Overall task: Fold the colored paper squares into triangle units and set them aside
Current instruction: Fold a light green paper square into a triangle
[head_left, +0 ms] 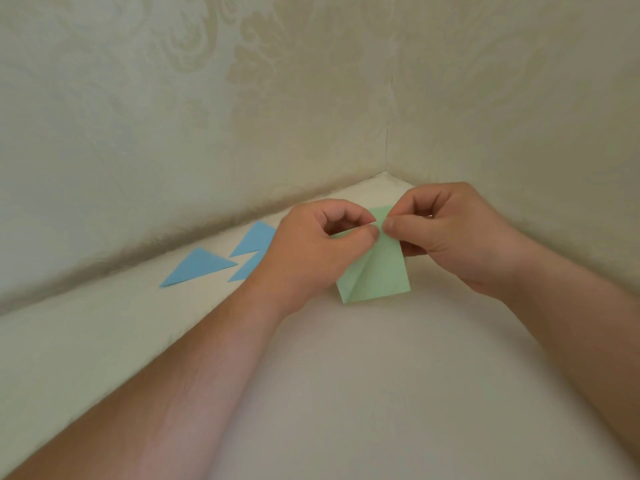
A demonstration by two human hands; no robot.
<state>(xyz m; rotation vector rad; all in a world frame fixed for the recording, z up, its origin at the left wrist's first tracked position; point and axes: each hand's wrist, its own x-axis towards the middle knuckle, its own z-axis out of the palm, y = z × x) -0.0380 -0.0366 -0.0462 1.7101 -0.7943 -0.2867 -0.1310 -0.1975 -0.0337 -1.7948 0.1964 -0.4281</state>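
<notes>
Head view: my left hand pinches the top corner of the green paper between thumb and forefinger, the other fingers curled loosely above the thumb. My right hand pinches the same corner from the 3 o'clock side, its thumb tip almost touching my left thumb, the remaining fingers folded in toward the palm. The green paper hangs down from that shared pinch toward 6 o'clock, with a diagonal crease running from the pinched corner down to its lower left corner. Whether its lower edge touches the white surface or hangs just above it, I cannot tell.

Both forearms come in from the bottom of the view, the left from 7 o'clock, the right from 4 o'clock.

At 9 o'clock of my left hand, three blue triangles lie flat on the white surface near the wall; the two nearest my hand overlap, and my hand hides part of them. The third lies just beside them, farther toward 9 o'clock. The patterned cream wall meets in a corner at 12 o'clock.
</notes>
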